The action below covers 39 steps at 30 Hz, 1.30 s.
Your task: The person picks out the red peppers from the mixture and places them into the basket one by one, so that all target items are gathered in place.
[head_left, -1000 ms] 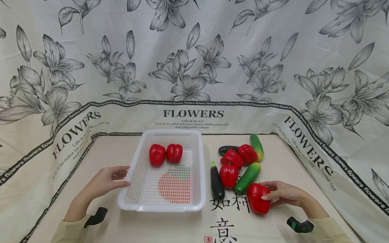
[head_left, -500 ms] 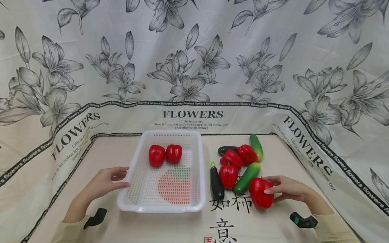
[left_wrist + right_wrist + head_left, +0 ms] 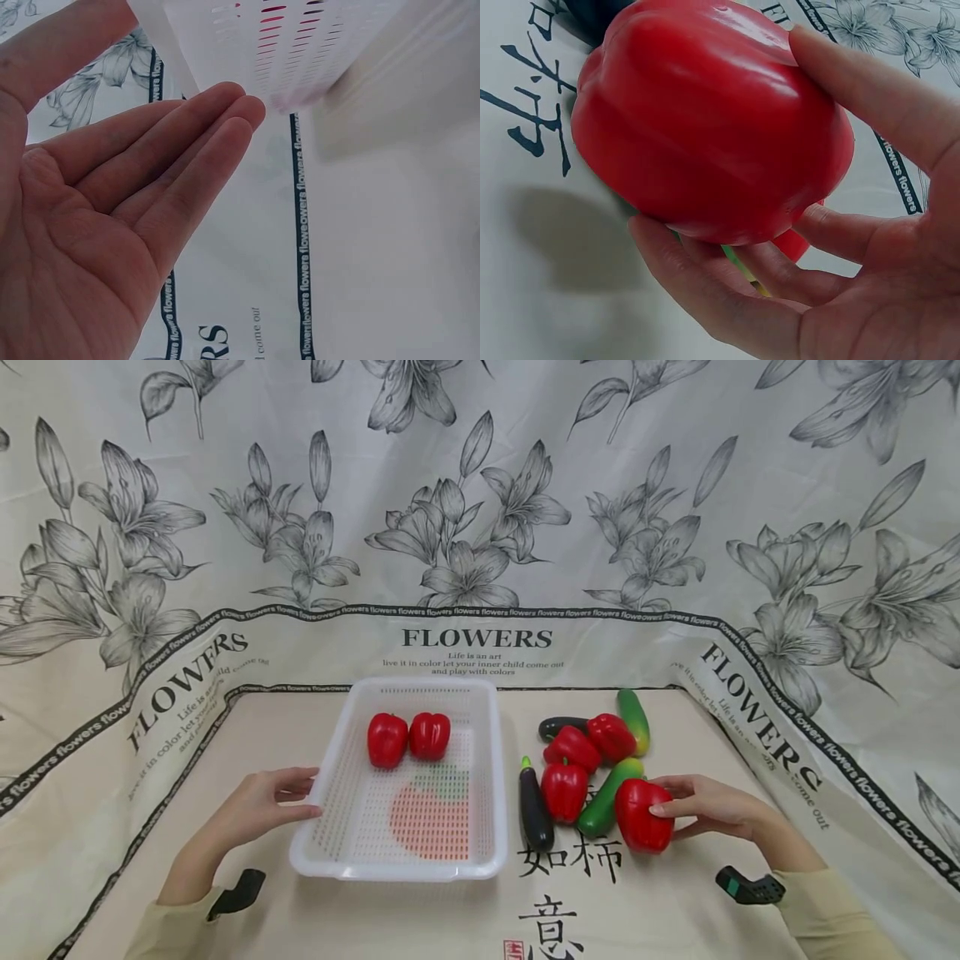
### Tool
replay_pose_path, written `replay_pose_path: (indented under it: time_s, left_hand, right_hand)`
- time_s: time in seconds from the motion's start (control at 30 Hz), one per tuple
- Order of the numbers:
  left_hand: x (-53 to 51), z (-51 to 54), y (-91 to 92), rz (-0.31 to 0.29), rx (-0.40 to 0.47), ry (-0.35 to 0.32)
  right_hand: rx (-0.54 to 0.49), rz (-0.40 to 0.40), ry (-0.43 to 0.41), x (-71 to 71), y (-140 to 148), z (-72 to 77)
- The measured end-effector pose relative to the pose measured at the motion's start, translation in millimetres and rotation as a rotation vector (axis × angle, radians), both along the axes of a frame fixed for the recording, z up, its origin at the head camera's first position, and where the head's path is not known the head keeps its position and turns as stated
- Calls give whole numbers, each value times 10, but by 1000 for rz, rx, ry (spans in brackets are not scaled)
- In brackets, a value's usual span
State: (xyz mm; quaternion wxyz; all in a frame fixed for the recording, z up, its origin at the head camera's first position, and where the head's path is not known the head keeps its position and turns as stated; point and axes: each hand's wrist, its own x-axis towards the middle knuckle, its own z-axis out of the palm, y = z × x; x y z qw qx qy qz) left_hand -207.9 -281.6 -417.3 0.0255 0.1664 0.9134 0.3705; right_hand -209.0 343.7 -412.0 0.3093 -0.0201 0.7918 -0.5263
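Note:
In the head view my right hand pinches a red bell pepper between thumb and fingers, at the near right of the vegetables. The right wrist view shows this pepper large, with the thumb on one side and the fingers of my right hand beneath it. My left hand is at the left side of the white basket, fingers nearly straight at its rim. In the left wrist view the palm of my left hand faces the camera, fingertips by the perforated basket wall.
Two red peppers sit at the back of the basket. Right of it lie an eggplant, more red peppers, a green cucumber-like vegetable, another green one and a dark one. A flowered cloth stands behind.
My right hand has moved the gripped pepper away from me, up beside the green vegetable. My left hand and the basket have stayed in place.

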Motion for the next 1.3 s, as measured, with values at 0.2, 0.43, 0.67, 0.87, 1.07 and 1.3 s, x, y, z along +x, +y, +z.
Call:
replay_pose_path:
  time_s: [0.2, 0.43, 0.67, 0.87, 1.07, 1.3]
  left_hand:
    - [-18, 5, -6, 7, 1, -4]
    - [-15, -1, -2, 13, -12, -9]
    - [-6, 47, 15, 7, -12, -15]
    - [-4, 46, 13, 5, -8, -15]
    - [-16, 44, 11, 8, -12, -19]
    - [-37, 31, 6, 3, -10, -14]
  right_hand:
    - [-6, 11, 16, -38, -55, 79]
    - [-2, 23, 40, -106, -148, 128]
    - [9, 53, 76, -179, -241, 191]
    - [12, 56, 80, -257, -317, 263]
    - [30, 47, 86, -330, -394, 332]
    - [47, 48, 98, -381, -480, 406]
